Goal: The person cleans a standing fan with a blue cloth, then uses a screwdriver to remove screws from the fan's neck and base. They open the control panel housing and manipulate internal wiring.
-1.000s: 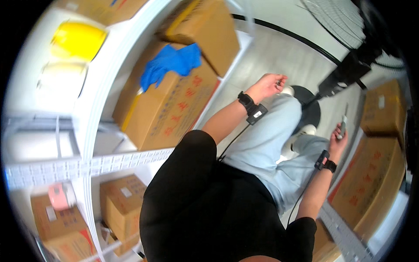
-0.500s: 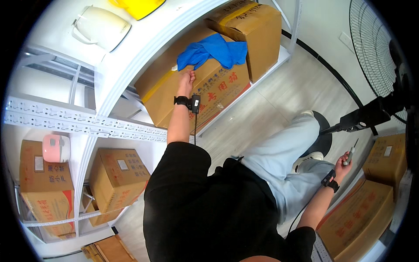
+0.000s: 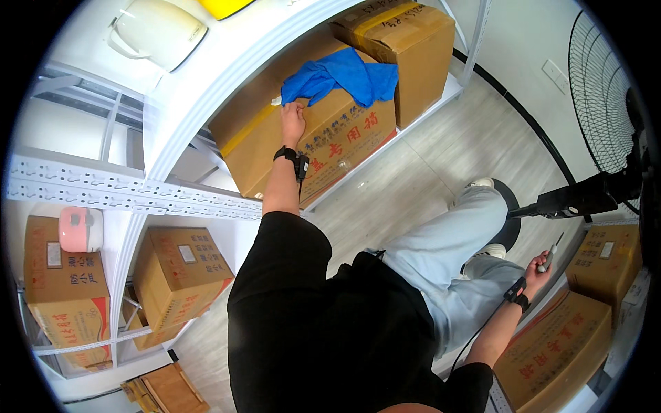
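My right hand [image 3: 537,272], low on the right side beside my leg, is wrapped round the grey handle of a screwdriver [image 3: 547,261]. Its thin shaft points up and away from me. My left hand [image 3: 293,122] is stretched out over a large cardboard box [image 3: 251,148] on the shelf. Its fingers are curled at the near edge of a crumpled blue cloth [image 3: 334,77] lying on that box. What they hold, if anything, is hidden. A small white piece [image 3: 277,101] shows beside these fingers. Both wrists carry a black strap with a small cabled device.
A second cardboard box [image 3: 406,51] stands beyond the cloth. On the upper white shelf is a cream electric kettle [image 3: 158,34]. A pink container [image 3: 81,229] sits on a box at left. A black fan [image 3: 606,96] stands right; more boxes [image 3: 551,351] lie below it.
My left hand has shifted slightly toward the cloth's edge, its fingers now against it. My right hand, still round the screwdriver, has moved slightly left and down. The whole view has shifted a little.
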`<action>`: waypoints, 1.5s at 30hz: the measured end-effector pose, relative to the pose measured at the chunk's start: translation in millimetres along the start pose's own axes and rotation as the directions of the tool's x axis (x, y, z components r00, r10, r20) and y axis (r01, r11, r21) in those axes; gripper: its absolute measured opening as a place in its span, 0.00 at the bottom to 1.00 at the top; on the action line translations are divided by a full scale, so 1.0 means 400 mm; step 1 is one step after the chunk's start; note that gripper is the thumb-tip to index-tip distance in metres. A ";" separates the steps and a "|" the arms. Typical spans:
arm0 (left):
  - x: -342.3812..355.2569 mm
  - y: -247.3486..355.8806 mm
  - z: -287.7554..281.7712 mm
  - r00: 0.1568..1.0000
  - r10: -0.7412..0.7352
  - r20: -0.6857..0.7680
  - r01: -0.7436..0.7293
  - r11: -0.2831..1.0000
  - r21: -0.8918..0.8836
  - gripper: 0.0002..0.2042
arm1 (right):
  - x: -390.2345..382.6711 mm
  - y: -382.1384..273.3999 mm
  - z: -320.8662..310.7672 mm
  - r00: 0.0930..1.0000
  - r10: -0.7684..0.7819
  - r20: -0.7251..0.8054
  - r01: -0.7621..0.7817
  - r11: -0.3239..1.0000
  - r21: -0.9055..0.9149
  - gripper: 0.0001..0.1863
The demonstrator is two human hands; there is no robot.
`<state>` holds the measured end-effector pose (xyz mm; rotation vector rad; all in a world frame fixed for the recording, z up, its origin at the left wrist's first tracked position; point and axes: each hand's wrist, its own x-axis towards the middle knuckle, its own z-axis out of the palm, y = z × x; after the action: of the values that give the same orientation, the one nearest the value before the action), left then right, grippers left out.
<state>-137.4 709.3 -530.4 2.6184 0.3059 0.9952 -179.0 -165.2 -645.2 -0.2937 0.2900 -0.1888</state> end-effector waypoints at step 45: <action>0.179 0.215 0.051 0.887 -0.452 0.093 0.445 0.891 0.089 0.35 | 0.004 -0.020 -0.005 0.996 0.093 -0.014 -0.091 0.991 0.098 0.24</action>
<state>-64.0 647.5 -469.6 2.4711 0.8828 0.6853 -179.3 -173.8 -644.8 -0.1819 0.3113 -0.1143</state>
